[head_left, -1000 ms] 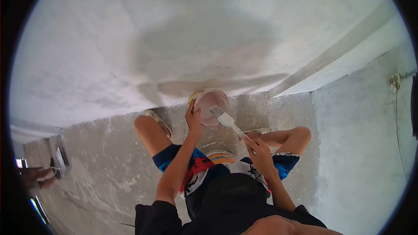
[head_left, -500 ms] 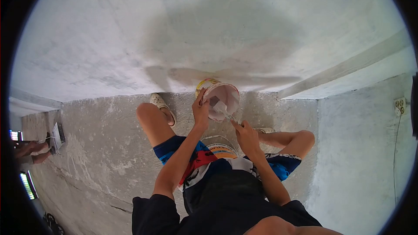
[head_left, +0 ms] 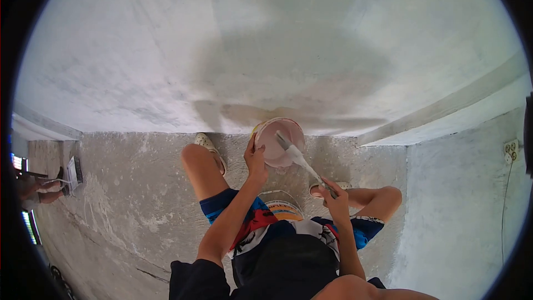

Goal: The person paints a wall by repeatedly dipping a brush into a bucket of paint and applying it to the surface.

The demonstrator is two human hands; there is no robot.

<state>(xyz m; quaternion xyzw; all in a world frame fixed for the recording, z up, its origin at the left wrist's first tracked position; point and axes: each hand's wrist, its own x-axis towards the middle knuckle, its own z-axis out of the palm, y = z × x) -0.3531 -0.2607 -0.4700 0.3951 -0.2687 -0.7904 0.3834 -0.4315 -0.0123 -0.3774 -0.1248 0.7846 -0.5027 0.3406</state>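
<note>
My left hand [head_left: 256,161] grips the left rim of a small bucket [head_left: 267,136], which is tilted so its pinkish-white inside shows. In my right hand [head_left: 335,197] is the dark handle end of a brush [head_left: 298,157] coated in white. Its head is over the bucket's mouth, pointing up and left. Whether the bristles touch the inside, I cannot tell. Between my legs stands a larger bucket [head_left: 285,209] with an orange and white label and a wire handle.
A whitish wall [head_left: 288,50] rises ahead, meeting the rough concrete floor [head_left: 133,189]. On the right wall a socket [head_left: 511,151] has a hanging cable. At the far left are a person's legs [head_left: 50,190] beside a white-and-dark object [head_left: 74,173].
My right hand has drawn back toward me and slightly right, and more of the brush shows. The small bucket is tipped differently, with its mouth facing me more and lower in view.
</note>
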